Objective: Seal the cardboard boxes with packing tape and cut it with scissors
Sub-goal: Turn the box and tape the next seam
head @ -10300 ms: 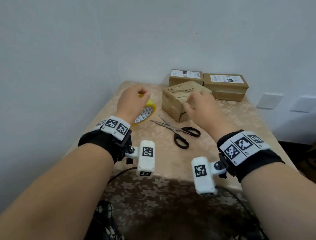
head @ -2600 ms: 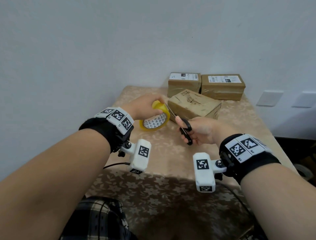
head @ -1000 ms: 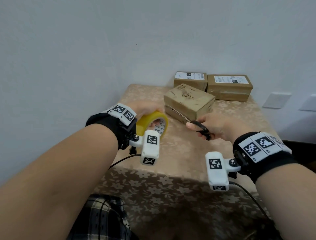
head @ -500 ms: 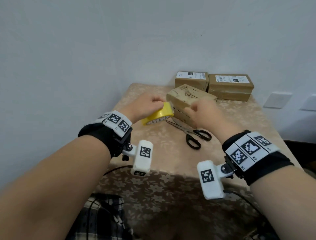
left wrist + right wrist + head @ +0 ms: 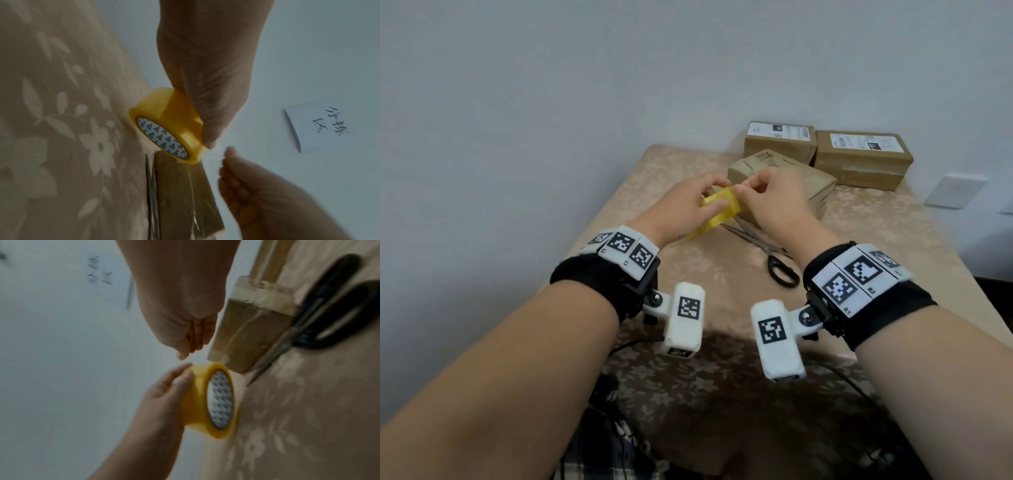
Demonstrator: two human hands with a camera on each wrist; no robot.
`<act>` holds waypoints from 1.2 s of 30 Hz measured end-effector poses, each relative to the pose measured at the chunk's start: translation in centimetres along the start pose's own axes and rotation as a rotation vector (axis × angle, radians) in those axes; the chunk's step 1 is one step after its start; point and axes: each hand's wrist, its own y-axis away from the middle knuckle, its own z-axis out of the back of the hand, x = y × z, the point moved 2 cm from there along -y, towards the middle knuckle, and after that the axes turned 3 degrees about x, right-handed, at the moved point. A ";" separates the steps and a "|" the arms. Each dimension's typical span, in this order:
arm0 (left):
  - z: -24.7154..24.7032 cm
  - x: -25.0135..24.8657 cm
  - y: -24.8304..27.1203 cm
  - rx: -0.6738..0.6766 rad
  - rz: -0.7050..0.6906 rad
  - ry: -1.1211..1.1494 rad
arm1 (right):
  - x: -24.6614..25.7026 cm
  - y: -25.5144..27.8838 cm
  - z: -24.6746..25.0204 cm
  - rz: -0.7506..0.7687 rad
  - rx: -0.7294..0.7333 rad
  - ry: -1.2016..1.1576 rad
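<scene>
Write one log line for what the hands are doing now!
left hand: grips tape roll | right hand: pinching at the roll's rim | scissors: lying on table | nearest box: behind hands

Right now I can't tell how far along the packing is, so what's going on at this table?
A person is partway through taping boxes. The left hand grips the yellow tape roll above the table, and the right hand pinches at the roll's edge, apparently picking up the tape end. The nearest cardboard box sits just behind the hands and already carries clear tape. The scissors lie on the table, untouched. Two more boxes wait by the wall.
</scene>
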 end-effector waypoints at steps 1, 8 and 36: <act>0.2 0.4 0.0 -0.013 0.014 -0.005 | 0.4 0.1 -0.1 0.034 0.009 0.017; 0.7 1.3 0.6 -0.069 -0.008 0.031 | 0.3 0.3 -0.2 0.041 0.047 -0.046; -0.9 1.1 -0.2 -0.180 -0.004 -0.135 | -1.2 0.2 -0.8 0.122 0.039 0.073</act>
